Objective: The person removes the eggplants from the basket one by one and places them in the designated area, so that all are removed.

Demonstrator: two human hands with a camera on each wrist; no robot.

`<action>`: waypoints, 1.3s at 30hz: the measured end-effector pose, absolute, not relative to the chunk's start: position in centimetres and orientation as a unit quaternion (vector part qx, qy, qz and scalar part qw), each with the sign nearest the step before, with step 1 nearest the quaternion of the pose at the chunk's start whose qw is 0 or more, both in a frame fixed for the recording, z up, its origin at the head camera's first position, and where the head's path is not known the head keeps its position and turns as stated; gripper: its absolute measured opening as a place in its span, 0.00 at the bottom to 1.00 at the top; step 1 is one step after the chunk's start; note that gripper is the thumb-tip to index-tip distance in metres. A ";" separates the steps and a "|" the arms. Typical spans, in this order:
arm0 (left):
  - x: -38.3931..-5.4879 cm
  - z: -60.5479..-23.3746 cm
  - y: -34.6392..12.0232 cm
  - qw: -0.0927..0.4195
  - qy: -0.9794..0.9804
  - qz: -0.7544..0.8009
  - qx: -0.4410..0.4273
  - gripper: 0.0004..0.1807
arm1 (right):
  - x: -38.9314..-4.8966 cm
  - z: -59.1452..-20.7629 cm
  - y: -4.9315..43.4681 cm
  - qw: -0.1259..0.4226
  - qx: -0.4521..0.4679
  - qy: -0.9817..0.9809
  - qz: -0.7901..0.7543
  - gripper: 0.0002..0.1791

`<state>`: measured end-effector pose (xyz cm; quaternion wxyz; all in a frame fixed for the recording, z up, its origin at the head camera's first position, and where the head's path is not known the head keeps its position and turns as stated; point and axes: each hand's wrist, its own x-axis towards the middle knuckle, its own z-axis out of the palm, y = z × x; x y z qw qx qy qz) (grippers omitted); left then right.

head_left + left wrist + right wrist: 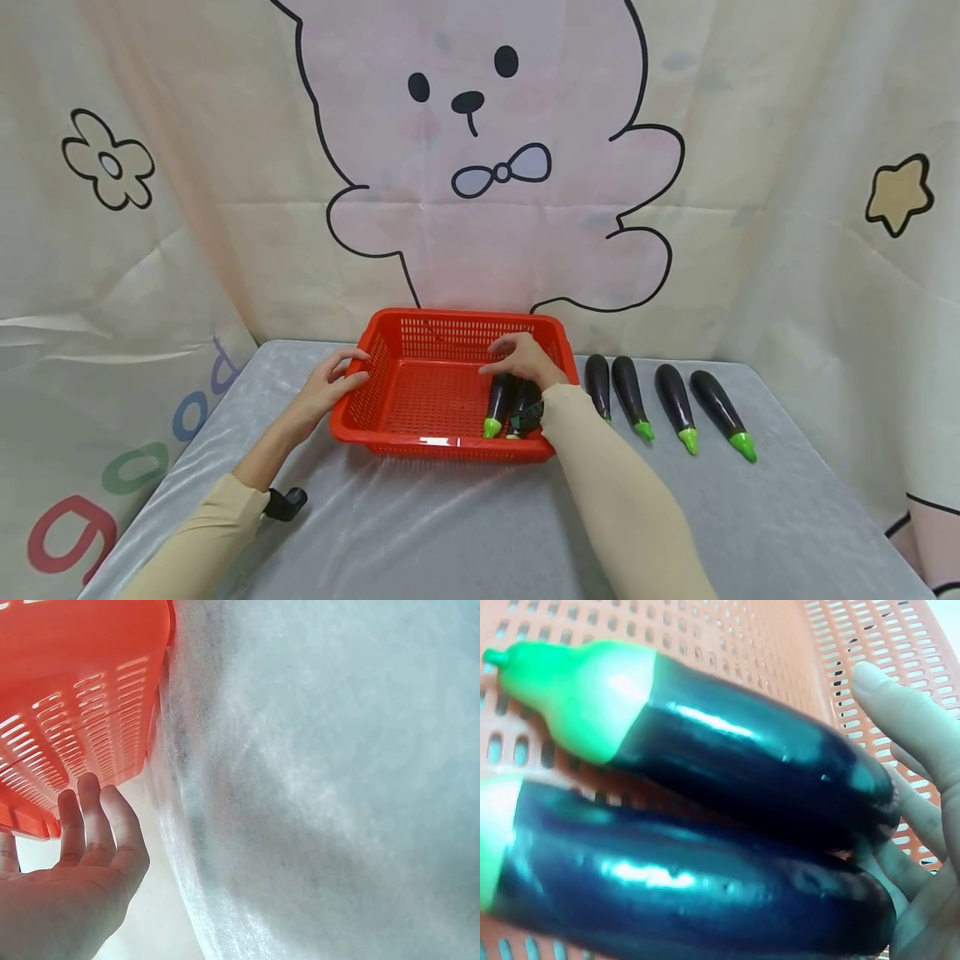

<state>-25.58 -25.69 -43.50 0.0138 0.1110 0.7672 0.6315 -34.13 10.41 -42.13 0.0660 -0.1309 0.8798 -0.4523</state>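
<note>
A red plastic basket with slotted walls stands at the back of the table. Two dark purple eggplants with green caps lie side by side at its right end: one eggplant shows whole in the right wrist view, while the other eggplant is cut off at the left edge. My right hand hovers inside the basket at their rounded ends, its thumb spread away from the fingers and nothing gripped. At the basket's left side, my left hand touches the wall with extended fingers.
Several more eggplants lie in a row on the grey cloth-covered table, right of the basket, green caps towards me. A printed fabric curtain hangs close behind the basket and along both sides.
</note>
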 end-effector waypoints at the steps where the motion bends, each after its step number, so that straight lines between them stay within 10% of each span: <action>1: -25.6 -43.5 -25.7 0.014 0.768 0.631 0.111 0.22 | -34.2 -42.1 10.4 0.070 -0.131 0.881 -0.449 0.24; 39: -25.8 -43.5 -25.7 0.022 0.767 0.632 0.109 0.22 | -34.3 -41.3 10.2 0.123 -0.158 0.831 -0.518 0.28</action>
